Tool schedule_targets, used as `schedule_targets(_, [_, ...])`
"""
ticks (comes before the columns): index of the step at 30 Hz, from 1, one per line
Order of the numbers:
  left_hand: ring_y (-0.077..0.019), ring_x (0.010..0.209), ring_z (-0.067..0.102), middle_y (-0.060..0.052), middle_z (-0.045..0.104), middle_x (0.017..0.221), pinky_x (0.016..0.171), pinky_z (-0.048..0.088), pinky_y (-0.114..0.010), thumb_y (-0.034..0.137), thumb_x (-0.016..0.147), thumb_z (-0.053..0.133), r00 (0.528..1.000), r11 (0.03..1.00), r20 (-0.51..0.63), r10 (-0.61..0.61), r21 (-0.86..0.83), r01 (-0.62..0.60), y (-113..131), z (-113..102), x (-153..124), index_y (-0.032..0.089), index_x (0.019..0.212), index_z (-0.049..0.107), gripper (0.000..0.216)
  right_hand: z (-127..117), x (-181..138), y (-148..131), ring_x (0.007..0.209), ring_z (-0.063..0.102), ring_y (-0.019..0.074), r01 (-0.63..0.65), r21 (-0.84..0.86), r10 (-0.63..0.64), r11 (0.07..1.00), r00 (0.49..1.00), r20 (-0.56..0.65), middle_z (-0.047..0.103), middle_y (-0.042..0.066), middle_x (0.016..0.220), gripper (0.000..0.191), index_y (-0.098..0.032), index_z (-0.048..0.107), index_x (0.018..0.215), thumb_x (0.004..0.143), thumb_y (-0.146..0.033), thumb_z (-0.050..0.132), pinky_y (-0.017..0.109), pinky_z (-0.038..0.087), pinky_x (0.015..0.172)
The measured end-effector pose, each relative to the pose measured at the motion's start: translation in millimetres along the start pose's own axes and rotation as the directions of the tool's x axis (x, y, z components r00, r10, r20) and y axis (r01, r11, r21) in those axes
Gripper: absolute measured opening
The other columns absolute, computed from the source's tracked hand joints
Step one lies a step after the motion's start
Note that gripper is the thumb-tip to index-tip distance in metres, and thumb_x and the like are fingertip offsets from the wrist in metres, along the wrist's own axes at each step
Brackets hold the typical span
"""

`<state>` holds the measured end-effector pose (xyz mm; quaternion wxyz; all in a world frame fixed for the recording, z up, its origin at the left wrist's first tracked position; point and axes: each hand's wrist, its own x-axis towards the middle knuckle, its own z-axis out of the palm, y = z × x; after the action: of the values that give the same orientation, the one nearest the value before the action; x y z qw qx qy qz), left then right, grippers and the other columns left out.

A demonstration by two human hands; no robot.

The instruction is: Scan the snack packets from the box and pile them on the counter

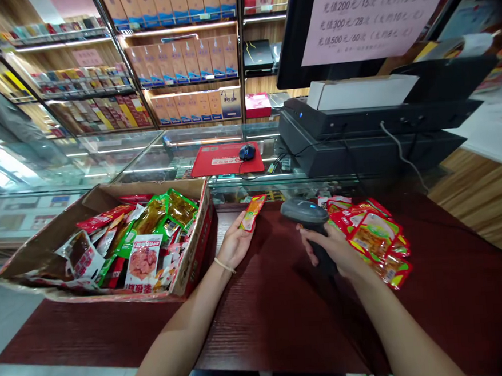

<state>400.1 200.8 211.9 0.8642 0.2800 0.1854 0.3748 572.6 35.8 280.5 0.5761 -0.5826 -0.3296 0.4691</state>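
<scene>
Between the fingers of my left hand is a small orange-and-red snack packet, tilted up over the dark wooden counter. My right hand is wrapped round the handle of a black barcode scanner, its head turned toward the packet with a gap between them. Right beside my right hand lies a loose pile of red snack packets. To the left of my left hand stands an open cardboard box holding several mixed snack packets, some green, some red and white.
Behind the counter runs a glass display case with a red mouse pad and a computer mouse on it. At the right stand a monitor and a black cash drawer. The scanner's cable trails toward me. Shelves of boxed goods line the wall.
</scene>
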Motion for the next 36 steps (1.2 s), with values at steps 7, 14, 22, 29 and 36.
schedule_targets(7, [-0.0157, 0.111, 0.064, -0.008, 0.068, 0.119, 0.108, 0.043, -0.032, 0.012, 0.079, 0.068, 0.999, 1.000, -0.032, -0.009, 0.028, 0.010, -0.7, -0.1, -1.9, 0.015, 0.115, 0.064, 0.036, -2.1, 0.7, 0.5, 0.039, 0.047, 0.0083, 0.006, 0.007, -0.006, 1.000, 1.000, -0.004, 0.053, -0.006, 0.057, 0.028, -0.018, 0.059, 0.092, 0.084, -0.042, 0.069, 0.020, 0.037, 0.037])
schedule_targets(14, [-0.0146, 0.085, 0.070, -0.009, 0.072, 0.105, 0.087, 0.057, -0.031, 0.030, 0.079, 0.073, 0.984, 0.988, -0.178, 0.034, 0.156, -0.006, 0.3, -0.6, -1.3, 0.014, 0.104, 0.067, 0.030, -2.4, -0.7, -0.1, 0.039, 0.047, 0.0082, 0.008, 0.009, -0.008, 1.000, 1.000, -0.004, 0.054, -0.006, 0.057, 0.028, -0.019, 0.058, 0.091, 0.084, -0.043, 0.069, 0.020, 0.037, 0.037])
schedule_targets(22, [-0.0139, 0.089, 0.069, -0.006, 0.071, 0.109, 0.087, 0.057, -0.033, 0.028, 0.075, 0.076, 0.957, 0.961, -0.203, 0.206, 0.228, -0.158, -1.3, -5.4, 2.1, 0.018, 0.107, 0.064, 0.035, 1.3, -3.1, -4.4, 0.038, 0.047, 0.0080, 0.005, -0.069, -0.009, 0.998, 0.998, -0.056, 0.054, -0.007, 0.055, 0.034, -0.020, 0.050, 0.082, 0.079, -0.046, 0.072, 0.020, 0.038, 0.037])
schedule_targets(29, [-0.0161, 0.099, 0.068, -0.006, 0.069, 0.114, 0.096, 0.053, -0.038, 0.022, 0.077, 0.073, 0.961, 0.974, -0.211, 0.181, 0.171, -0.146, -0.6, -6.1, 3.9, 0.019, 0.111, 0.062, 0.036, 6.1, -3.7, -5.2, 0.037, 0.047, 0.0082, -0.030, -0.184, 0.029, 0.982, 1.000, -0.006, 0.053, -0.007, 0.053, 0.036, -0.020, 0.049, 0.084, 0.078, -0.047, 0.071, 0.020, 0.036, 0.037])
schedule_targets(36, [-0.0152, 0.097, 0.068, -0.006, 0.069, 0.114, 0.097, 0.052, -0.037, 0.020, 0.076, 0.073, 0.958, 0.972, -0.225, 0.180, 0.189, -0.139, -0.1, -7.0, 4.8, 0.019, 0.109, 0.063, 0.034, 5.8, -3.5, -6.5, 0.035, 0.046, 0.0085, -0.042, -0.223, 0.042, 0.974, 0.999, -0.008, 0.051, -0.008, 0.051, 0.033, -0.019, 0.050, 0.083, 0.079, -0.046, 0.068, 0.021, 0.035, 0.036])
